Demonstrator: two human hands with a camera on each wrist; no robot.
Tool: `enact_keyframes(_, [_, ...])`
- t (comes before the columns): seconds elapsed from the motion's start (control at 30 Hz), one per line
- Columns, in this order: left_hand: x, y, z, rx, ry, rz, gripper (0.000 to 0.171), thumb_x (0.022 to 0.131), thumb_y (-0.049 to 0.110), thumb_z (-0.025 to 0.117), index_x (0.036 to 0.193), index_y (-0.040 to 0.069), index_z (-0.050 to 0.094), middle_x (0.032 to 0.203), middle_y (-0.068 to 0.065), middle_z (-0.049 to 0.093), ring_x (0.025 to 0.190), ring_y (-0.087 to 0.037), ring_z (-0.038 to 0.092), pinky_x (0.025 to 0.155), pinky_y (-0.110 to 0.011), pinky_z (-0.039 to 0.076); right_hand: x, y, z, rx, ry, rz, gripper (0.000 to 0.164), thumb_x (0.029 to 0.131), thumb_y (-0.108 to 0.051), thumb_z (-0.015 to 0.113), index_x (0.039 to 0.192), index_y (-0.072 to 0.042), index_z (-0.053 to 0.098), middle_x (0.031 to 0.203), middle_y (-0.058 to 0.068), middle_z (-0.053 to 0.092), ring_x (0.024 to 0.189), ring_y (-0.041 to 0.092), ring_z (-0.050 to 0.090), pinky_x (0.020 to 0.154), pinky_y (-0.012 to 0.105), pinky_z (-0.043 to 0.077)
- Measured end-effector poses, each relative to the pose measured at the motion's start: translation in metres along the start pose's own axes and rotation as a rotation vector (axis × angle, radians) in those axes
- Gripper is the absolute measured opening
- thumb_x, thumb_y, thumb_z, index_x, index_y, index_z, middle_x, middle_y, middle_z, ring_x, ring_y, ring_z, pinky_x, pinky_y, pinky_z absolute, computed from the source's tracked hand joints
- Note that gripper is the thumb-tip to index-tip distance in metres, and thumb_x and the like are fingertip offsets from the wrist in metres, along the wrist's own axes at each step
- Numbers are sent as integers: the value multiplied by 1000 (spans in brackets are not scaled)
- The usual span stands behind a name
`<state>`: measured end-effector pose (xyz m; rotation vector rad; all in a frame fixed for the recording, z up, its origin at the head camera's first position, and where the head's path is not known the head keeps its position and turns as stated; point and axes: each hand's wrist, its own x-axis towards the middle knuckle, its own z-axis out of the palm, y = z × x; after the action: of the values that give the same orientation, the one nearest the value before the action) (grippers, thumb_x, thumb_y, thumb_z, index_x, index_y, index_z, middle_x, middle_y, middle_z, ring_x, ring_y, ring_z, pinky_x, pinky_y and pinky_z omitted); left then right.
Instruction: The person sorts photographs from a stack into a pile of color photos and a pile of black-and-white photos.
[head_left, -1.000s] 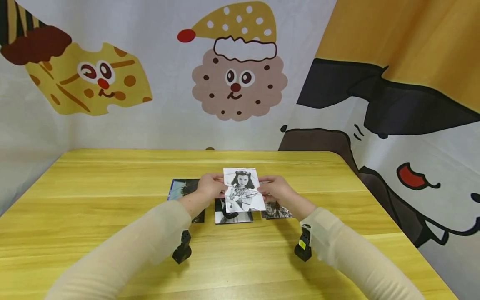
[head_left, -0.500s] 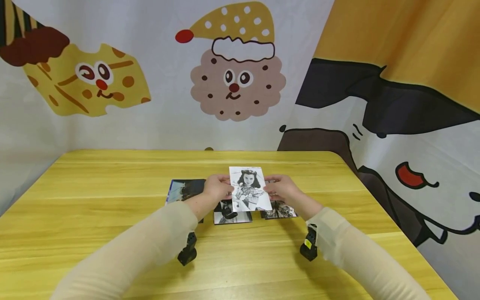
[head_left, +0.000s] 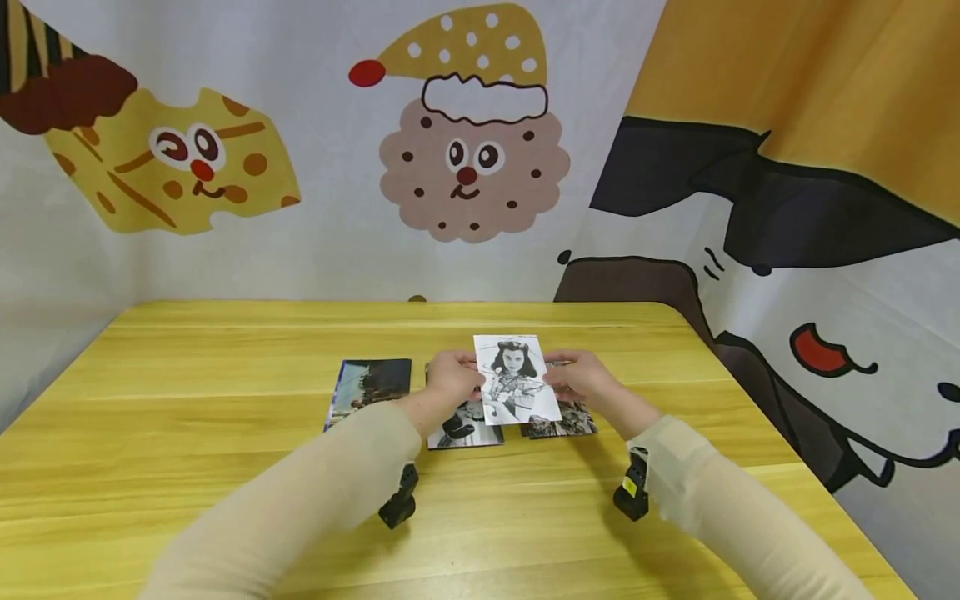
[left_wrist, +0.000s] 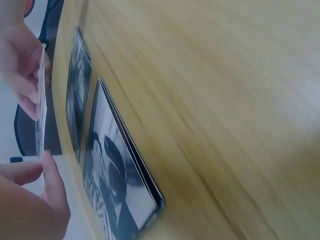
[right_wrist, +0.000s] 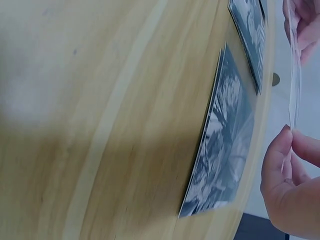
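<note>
A black-and-white portrait photo [head_left: 516, 382] is held up over the table, between both hands. My left hand [head_left: 452, 382] pinches its left edge, and my right hand [head_left: 588, 385] pinches the right edge. Edge-on in the right wrist view, the held photo [right_wrist: 294, 85] shows what look like layered edges; I cannot tell how many sheets there are. Beneath the hands lie a middle pile of photos [head_left: 468, 432] and a right pile of photos [head_left: 564, 422], both partly covered. Thumb and fingers of the left hand [left_wrist: 37, 200] meet at the photo's edge in the left wrist view.
A colour photo pile [head_left: 378, 383] lies on the left, its lower part behind the left sleeve. The wooden table [head_left: 187, 400] reaches back to a cartoon-printed curtain [head_left: 322, 250]. Small black wrist cameras [head_left: 399, 497] hang below the sleeves.
Both hands have carried the held photo to the right, from over the middle pile toward the right pile. More of the left pile is uncovered. The grip looks the same.
</note>
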<state>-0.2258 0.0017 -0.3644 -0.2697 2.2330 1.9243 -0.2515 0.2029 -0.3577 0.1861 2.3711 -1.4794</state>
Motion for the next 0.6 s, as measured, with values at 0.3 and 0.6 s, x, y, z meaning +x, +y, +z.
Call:
enact_keyframes(0.3, [3, -3, 20, -19, 17, 17, 49, 81, -12, 54, 129, -3, 52, 110, -17, 59, 89, -25, 62, 59, -23, 58, -1, 5, -16, -30, 30, 22, 44, 89, -4, 59, 131, 3, 50, 90, 3, 56, 77, 14, 53, 69, 27, 55])
enact_keyframes(0.6, [3, -2, 36, -49, 13, 39, 48, 79, -14, 50, 127, -7, 52, 114, -20, 59, 81, -19, 57, 61, -25, 57, 0, 8, -28, -32, 45, 35, 44, 89, -5, 59, 131, 4, 49, 92, 1, 57, 75, 11, 54, 76, 31, 56])
